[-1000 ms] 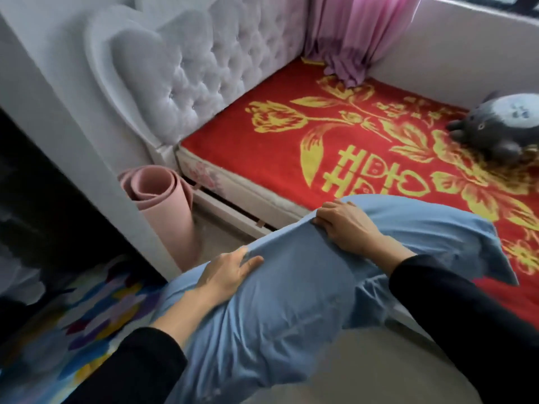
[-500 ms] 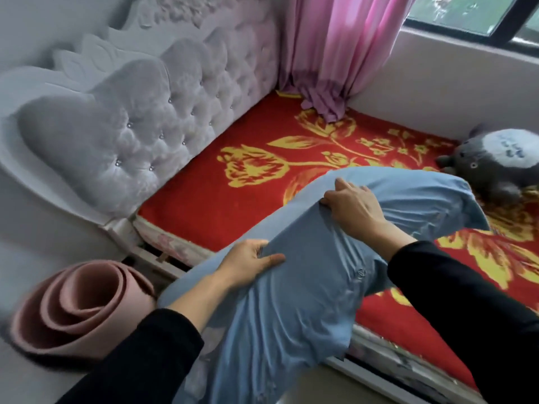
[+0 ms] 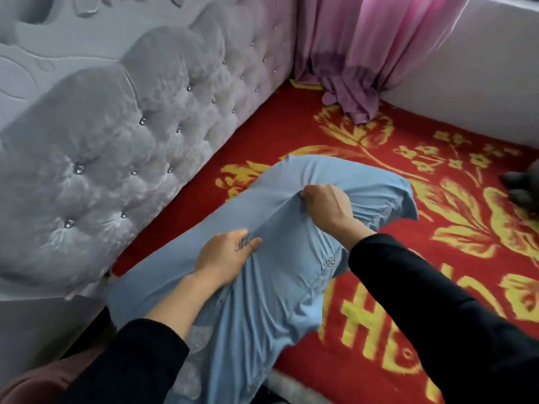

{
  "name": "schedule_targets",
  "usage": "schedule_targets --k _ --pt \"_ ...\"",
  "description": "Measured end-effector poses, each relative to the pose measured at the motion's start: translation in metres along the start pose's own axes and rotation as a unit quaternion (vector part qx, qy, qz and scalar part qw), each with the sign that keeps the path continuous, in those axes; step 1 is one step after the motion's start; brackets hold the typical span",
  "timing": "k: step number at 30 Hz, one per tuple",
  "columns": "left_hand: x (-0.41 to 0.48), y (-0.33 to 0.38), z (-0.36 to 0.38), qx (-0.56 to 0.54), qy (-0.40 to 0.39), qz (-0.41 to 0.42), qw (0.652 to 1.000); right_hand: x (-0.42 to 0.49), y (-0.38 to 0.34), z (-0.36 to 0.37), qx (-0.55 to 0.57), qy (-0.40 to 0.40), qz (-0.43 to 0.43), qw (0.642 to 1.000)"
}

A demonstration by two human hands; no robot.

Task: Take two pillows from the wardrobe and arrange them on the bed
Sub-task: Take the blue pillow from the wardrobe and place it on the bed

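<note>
gripping only bunched cover fabric, left hand point(image 3: 226, 255) and right hand point(image 3: 326, 204) could let the blue pillow point(image 3: 262, 287) slide off the bed point(image 3: 393, 287) edge, its near end overhanging.

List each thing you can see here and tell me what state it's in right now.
Blue pillow: gripped in both hands, far end over the bed, near end hanging past the edge.
Left hand: closed on the pillow's cover.
Right hand: pinching a fold of the cover.
Red blanket: spread flat on the bed.
Pink curtain: hanging, hem bunched on the blanket.
Grey headboard: upright beside the pillow.
</note>
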State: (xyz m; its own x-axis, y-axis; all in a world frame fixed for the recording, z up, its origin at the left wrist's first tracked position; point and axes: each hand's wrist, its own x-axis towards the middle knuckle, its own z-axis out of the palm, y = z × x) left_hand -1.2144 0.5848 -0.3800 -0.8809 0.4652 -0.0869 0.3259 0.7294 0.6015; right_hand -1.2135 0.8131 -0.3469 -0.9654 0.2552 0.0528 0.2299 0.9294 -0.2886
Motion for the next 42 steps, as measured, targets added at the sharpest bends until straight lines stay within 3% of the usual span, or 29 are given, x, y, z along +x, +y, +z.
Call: schedule_targets --k 8,13,16,18,22,25,28,33,37,42 --pt "0.073 -0.058 0.064 -0.014 -0.111 -0.055 0.992 0.066 0.012 0.098 0.073 -0.073 0.088 0.991" --pt "0.085 -0.075 0.117 0.051 -0.291 0.009 0.955 0.048 0.017 0.153 0.159 -0.196 0.17 0.953" --pt "0.091 -0.08 0.13 0.053 -0.337 -0.006 0.94 0.027 0.017 0.175 0.174 -0.237 0.216 0.931" --pt "0.103 -0.092 0.127 0.043 -0.307 -0.013 0.951 0.015 0.018 0.185 0.169 -0.228 0.243 0.928" --pt "0.142 -0.122 0.108 0.054 -0.107 -0.05 0.992 -0.009 0.019 0.202 0.159 -0.156 0.32 0.921" --pt "0.177 -0.147 0.096 -0.006 -0.032 -0.145 0.989 -0.021 0.023 0.212 0.204 -0.1 0.418 0.88" --pt "0.194 -0.173 0.092 -0.009 -0.055 -0.215 0.975 -0.028 0.035 0.221 0.268 -0.08 0.498 0.821" --pt "0.198 -0.186 0.096 -0.01 -0.142 -0.255 0.956 -0.037 0.042 0.23 0.373 -0.071 0.565 0.732" --pt "0.199 -0.175 0.099 0.006 -0.157 -0.282 0.947 -0.036 0.04 0.237 0.401 -0.04 0.577 0.711" --pt "0.2 -0.152 0.096 0.018 -0.093 -0.268 0.959 -0.019 0.033 0.226 0.422 0.04 0.582 0.694"
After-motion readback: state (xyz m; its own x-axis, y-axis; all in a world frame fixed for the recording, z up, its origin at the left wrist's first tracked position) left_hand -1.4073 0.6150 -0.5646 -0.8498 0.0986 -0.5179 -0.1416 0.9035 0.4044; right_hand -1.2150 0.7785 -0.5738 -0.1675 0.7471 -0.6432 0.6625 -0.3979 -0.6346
